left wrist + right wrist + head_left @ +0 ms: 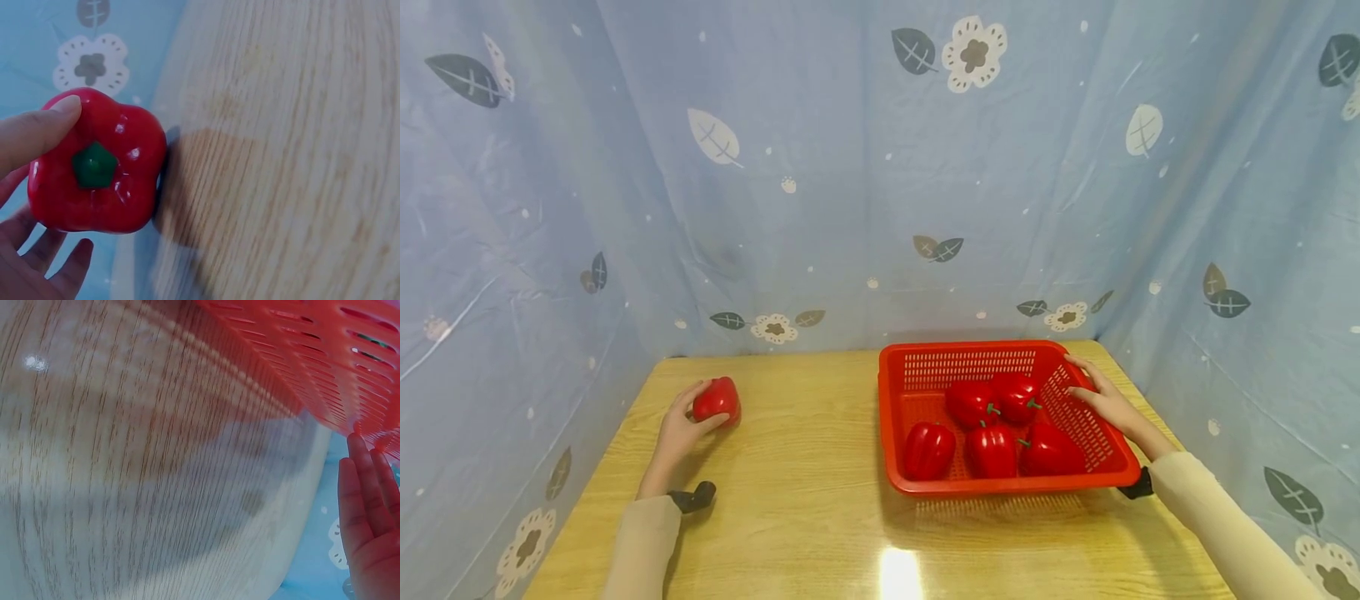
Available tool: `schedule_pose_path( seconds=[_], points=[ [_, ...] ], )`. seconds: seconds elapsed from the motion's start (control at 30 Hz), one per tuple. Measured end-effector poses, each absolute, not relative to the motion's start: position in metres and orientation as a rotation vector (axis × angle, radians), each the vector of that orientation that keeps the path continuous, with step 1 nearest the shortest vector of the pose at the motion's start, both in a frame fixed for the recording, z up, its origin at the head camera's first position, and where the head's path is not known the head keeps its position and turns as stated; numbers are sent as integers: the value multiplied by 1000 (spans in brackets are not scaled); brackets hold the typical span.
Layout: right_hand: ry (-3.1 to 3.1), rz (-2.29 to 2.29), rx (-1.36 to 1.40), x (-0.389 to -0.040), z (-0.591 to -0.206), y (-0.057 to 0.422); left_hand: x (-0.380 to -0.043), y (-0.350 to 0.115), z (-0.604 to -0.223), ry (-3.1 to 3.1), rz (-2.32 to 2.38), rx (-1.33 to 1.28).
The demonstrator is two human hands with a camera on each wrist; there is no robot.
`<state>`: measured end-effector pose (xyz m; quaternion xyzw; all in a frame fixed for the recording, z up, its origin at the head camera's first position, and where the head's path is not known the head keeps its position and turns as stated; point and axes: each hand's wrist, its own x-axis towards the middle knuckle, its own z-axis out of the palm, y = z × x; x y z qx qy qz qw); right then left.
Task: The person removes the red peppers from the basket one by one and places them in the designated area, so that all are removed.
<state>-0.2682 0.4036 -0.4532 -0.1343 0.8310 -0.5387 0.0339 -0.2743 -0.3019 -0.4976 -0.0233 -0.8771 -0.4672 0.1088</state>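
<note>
My left hand (pixel 681 433) grips a glossy red bell pepper (pixel 719 402) near the table's far left. The left wrist view shows the thumb across the face of the pepper (pixel 134 181), beside its green stem; the other fingers are behind and below it. At the right rim of a red plastic basket (pixel 891 433) is my right hand (pixel 1116 408), its thumb reaching over the inner side. From the right wrist, the fingers (pixel 369 500) look straight, with tips right at the outer slotted wall (pixel 312 369). Several red peppers (pixel 929 451) with green stems lie in the basket.
The basket stands on a light wood table (pixel 805 467) at the right. Blue curtains (pixel 820 208) with leaf and flower prints surround the table at the back and both sides. Dark wrist pieces (pixel 694 497) stick out beside the cream sleeves.
</note>
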Motion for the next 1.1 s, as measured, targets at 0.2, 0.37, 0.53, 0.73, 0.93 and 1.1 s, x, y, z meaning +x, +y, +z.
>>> schedule_pose_path(
  seconds=[0.2, 0.37, 0.53, 0.73, 0.93, 1.1],
  points=[
    [2564, -1651, -386, -266, -451, 404, -277, -301, -496, -2599, -1372, -108],
    [2571, -1651, -397, -264, -454, 405, -276, -299, -496, -2598, -1380, -131],
    [2581, -1639, -385, -263, -454, 405, -275, -299, -495, -2590, -1397, -139],
    [2621, -1596, -401, -266, -454, 405, -277, -300, -492, -2568, -1408, -148],
    [2588, -1626, -398, -268, -452, 403, -280, -298, -485, -2556, -1393, -138],
    [2567, -1639, -380, -269, -451, 402, -282, -296, -479, -2589, -1333, -117]
  ],
)
